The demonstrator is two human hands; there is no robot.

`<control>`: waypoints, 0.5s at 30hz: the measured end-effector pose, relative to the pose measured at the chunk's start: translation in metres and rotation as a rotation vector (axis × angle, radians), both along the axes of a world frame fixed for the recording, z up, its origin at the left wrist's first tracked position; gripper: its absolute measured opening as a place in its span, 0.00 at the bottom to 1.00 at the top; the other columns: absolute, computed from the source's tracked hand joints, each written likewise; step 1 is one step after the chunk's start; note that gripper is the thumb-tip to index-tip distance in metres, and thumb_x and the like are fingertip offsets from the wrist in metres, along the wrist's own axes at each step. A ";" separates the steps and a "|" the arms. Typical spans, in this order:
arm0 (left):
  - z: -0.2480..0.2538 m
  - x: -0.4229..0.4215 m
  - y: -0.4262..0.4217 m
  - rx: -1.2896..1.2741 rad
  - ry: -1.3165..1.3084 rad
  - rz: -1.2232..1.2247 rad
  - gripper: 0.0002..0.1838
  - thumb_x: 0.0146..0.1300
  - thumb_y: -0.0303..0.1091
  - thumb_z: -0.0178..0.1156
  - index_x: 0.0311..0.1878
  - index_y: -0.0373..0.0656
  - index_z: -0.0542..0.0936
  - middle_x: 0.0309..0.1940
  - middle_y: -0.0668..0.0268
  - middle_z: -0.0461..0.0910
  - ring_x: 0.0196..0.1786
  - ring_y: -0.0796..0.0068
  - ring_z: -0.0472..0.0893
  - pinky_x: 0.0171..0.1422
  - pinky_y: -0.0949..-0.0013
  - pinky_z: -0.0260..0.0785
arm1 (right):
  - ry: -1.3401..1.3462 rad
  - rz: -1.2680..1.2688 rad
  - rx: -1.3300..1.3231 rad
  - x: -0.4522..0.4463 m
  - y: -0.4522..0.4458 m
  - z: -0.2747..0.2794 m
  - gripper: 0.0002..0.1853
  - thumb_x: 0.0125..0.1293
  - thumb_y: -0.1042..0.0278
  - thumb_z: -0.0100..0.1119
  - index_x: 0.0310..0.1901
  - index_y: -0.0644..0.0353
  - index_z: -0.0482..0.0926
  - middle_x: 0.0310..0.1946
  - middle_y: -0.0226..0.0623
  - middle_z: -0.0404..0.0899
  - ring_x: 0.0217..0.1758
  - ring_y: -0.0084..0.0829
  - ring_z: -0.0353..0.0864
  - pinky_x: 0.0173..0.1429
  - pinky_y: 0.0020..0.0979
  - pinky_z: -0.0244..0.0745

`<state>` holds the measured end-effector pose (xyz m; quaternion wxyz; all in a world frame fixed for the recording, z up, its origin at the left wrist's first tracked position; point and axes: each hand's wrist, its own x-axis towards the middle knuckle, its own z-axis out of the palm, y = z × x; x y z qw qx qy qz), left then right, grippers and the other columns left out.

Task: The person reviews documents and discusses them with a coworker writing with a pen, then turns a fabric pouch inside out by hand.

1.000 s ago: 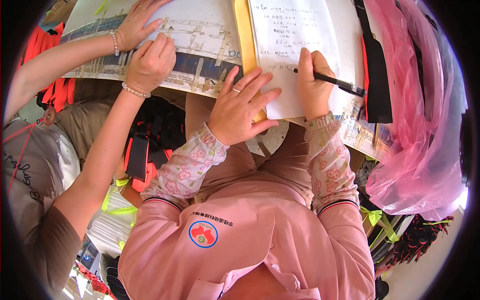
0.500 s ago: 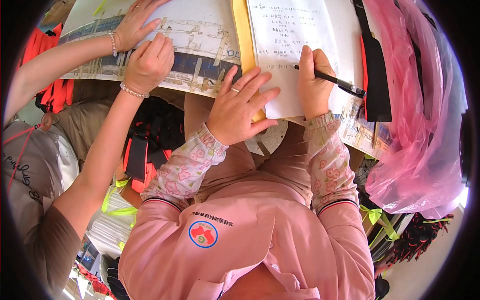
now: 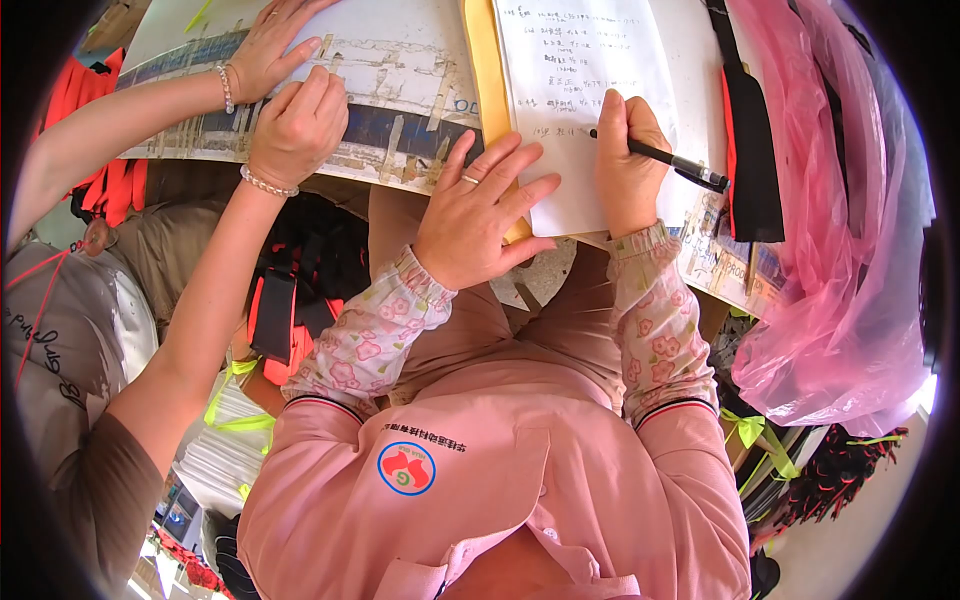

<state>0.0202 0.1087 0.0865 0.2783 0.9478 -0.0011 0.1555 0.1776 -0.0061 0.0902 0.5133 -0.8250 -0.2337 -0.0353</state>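
Observation:
My right hand [image 3: 632, 165] is closed around a black pen [image 3: 672, 160], its tip at a line of handwriting on a white sheet of paper [image 3: 570, 190]. Several handwritten lines fill the upper part of the sheet. My left hand [image 3: 487, 210], a ring on one finger, lies with fingers spread across the sheet's lower left edge. Beneath that hand runs the yellow edge [image 3: 490, 80] of a pad or folder under the paper. Both my forearms wear flowered sleeves.
At the left, a co-worker's two hands [image 3: 300, 125] rest on the taped table [image 3: 400, 100]. A black and orange strap [image 3: 752, 150] and a pink plastic bag [image 3: 820, 250] lie on the right. More black and orange straps [image 3: 275, 315] hang below the table at left.
A little more handwriting shows at the pen tip on the lowest line. My left hand and the co-worker's hands stay in nearly the same place.

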 end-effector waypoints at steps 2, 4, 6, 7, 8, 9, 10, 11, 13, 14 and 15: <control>0.000 0.000 0.000 0.001 0.003 0.000 0.32 0.53 0.56 0.71 0.61 0.56 0.80 0.67 0.64 0.71 0.72 0.59 0.68 0.79 0.44 0.47 | 0.005 0.012 -0.002 -0.001 0.000 0.002 0.21 0.73 0.63 0.57 0.22 0.62 0.66 0.13 0.37 0.63 0.18 0.24 0.55 0.22 0.33 0.59; 0.000 0.000 0.000 0.000 0.004 0.000 0.32 0.53 0.56 0.70 0.61 0.56 0.80 0.67 0.64 0.71 0.72 0.59 0.68 0.79 0.45 0.47 | 0.019 0.023 -0.006 -0.001 0.000 0.004 0.21 0.73 0.63 0.57 0.22 0.62 0.66 0.13 0.37 0.63 0.18 0.24 0.55 0.22 0.33 0.59; 0.000 0.000 0.000 -0.001 0.006 0.002 0.32 0.53 0.56 0.70 0.61 0.56 0.80 0.67 0.64 0.71 0.72 0.59 0.68 0.79 0.45 0.46 | 0.010 0.009 -0.004 0.000 0.000 0.003 0.21 0.73 0.63 0.58 0.22 0.62 0.66 0.13 0.37 0.63 0.19 0.24 0.55 0.22 0.33 0.59; 0.001 0.000 0.000 -0.001 0.007 0.002 0.32 0.53 0.56 0.70 0.61 0.56 0.80 0.67 0.64 0.71 0.72 0.59 0.68 0.79 0.45 0.46 | 0.006 0.001 -0.002 0.000 0.000 0.002 0.21 0.73 0.63 0.58 0.22 0.62 0.66 0.14 0.37 0.63 0.19 0.24 0.56 0.23 0.33 0.59; 0.001 0.000 0.000 -0.002 0.008 0.001 0.32 0.53 0.56 0.70 0.61 0.56 0.80 0.67 0.64 0.71 0.72 0.59 0.68 0.79 0.45 0.46 | 0.015 0.006 0.006 -0.001 0.001 0.002 0.21 0.73 0.63 0.58 0.22 0.62 0.66 0.13 0.37 0.63 0.19 0.24 0.56 0.23 0.33 0.59; 0.001 0.000 0.000 -0.002 0.008 0.001 0.32 0.53 0.56 0.70 0.61 0.56 0.80 0.67 0.64 0.71 0.72 0.59 0.68 0.79 0.45 0.46 | 0.023 0.010 0.014 -0.002 0.001 0.003 0.21 0.73 0.63 0.58 0.22 0.62 0.66 0.13 0.37 0.63 0.19 0.24 0.56 0.23 0.33 0.60; 0.001 0.000 0.000 0.000 0.008 0.001 0.32 0.53 0.56 0.70 0.61 0.56 0.80 0.67 0.64 0.71 0.72 0.59 0.68 0.79 0.45 0.46 | 0.031 0.015 0.022 -0.002 0.001 0.003 0.21 0.73 0.63 0.58 0.22 0.62 0.66 0.13 0.37 0.63 0.19 0.24 0.56 0.23 0.33 0.60; 0.000 0.000 0.000 0.000 0.008 0.001 0.32 0.53 0.56 0.70 0.61 0.56 0.80 0.67 0.64 0.71 0.72 0.59 0.68 0.79 0.45 0.46 | 0.027 0.014 0.010 -0.002 0.001 0.003 0.21 0.73 0.63 0.58 0.22 0.62 0.66 0.13 0.37 0.63 0.18 0.23 0.56 0.23 0.33 0.60; 0.000 0.000 0.000 0.002 0.004 0.001 0.32 0.53 0.56 0.70 0.61 0.56 0.80 0.67 0.64 0.71 0.72 0.59 0.68 0.79 0.45 0.46 | 0.019 0.010 -0.014 -0.001 -0.001 0.002 0.21 0.73 0.63 0.58 0.22 0.62 0.66 0.13 0.36 0.63 0.18 0.23 0.56 0.23 0.33 0.60; 0.000 0.000 0.000 0.003 0.001 0.001 0.32 0.53 0.56 0.70 0.61 0.56 0.80 0.67 0.64 0.71 0.72 0.59 0.68 0.79 0.45 0.46 | 0.022 0.011 -0.012 -0.001 -0.001 0.002 0.21 0.73 0.63 0.58 0.22 0.62 0.66 0.13 0.37 0.63 0.18 0.24 0.56 0.23 0.33 0.60; 0.000 0.000 0.000 0.005 -0.001 0.002 0.32 0.53 0.56 0.70 0.61 0.56 0.80 0.67 0.64 0.72 0.72 0.59 0.68 0.79 0.45 0.47 | 0.024 0.011 -0.010 -0.001 -0.001 0.003 0.21 0.73 0.63 0.58 0.22 0.62 0.66 0.13 0.37 0.63 0.18 0.24 0.56 0.23 0.33 0.60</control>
